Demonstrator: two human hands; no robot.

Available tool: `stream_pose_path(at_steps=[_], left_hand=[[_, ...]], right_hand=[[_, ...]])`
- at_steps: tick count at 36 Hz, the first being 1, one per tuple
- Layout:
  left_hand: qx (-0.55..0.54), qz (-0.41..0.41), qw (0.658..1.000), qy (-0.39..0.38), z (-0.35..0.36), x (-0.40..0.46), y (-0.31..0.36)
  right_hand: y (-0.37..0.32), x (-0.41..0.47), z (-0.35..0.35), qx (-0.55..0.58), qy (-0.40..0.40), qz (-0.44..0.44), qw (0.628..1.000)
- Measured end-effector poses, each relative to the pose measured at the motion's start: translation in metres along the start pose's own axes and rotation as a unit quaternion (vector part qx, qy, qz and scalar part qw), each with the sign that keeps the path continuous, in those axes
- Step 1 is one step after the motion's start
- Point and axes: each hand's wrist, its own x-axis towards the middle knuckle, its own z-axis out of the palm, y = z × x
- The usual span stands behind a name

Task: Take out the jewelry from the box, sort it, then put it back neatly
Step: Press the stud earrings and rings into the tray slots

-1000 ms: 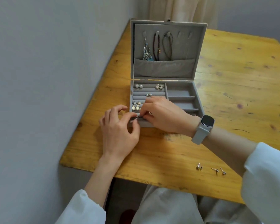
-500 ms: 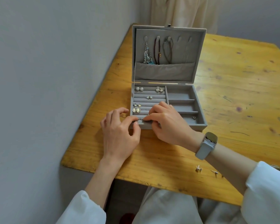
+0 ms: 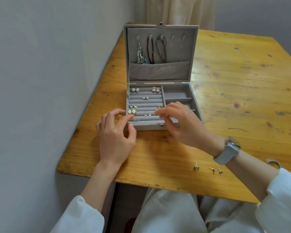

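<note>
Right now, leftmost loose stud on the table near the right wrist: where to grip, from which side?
Probably from straight above, with a fingertip pinch across the stud. It lies flat on the bare table, clear of the two other studs, so nothing blocks a top approach. It is too small here to tell which end is the post. The right hand is nearest.

One jewelry box (image 3: 160,126), two hands, three loose studs (image 3: 208,168) on one table (image 3: 242,81).

head cam | looks forward-down | close above table (image 3: 242,84) | single view
</note>
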Motion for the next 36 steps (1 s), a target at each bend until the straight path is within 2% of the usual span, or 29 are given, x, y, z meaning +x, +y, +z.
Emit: stream_pose_path(at_steps=[3,7,12,17,25,31,36], left_hand=[[-0.01,0.019,1.0,0.007,-0.001,-0.002,0.012],[-0.055,0.06,0.997,-0.005,0.003,-0.008,0.044],[-0.097,0.126,0.984,-0.084,0.016,-0.025,0.089],[-0.095,0.172,0.962,-0.192,0.03,-0.048,0.117],[-0.046,0.184,0.941,-0.279,0.043,-0.052,0.131],[-0.041,0.198,0.939,-0.278,0.046,-0.05,0.132],[-0.092,0.159,0.947,-0.264,0.042,-0.042,0.128]], right_hand=[[0.01,-0.021,-0.022,0.02,0.007,0.032,0.999],[0.025,-0.056,-0.049,0.025,-0.047,0.109,0.993],[0.035,-0.1,-0.066,0.001,-0.148,0.168,0.975],[0.041,-0.128,-0.067,-0.017,-0.181,0.163,0.97],[0.045,-0.139,-0.056,-0.048,-0.129,0.129,0.982],[0.047,-0.139,-0.056,-0.038,-0.11,0.136,0.984],[0.047,-0.132,-0.055,-0.004,-0.078,0.16,0.984]])
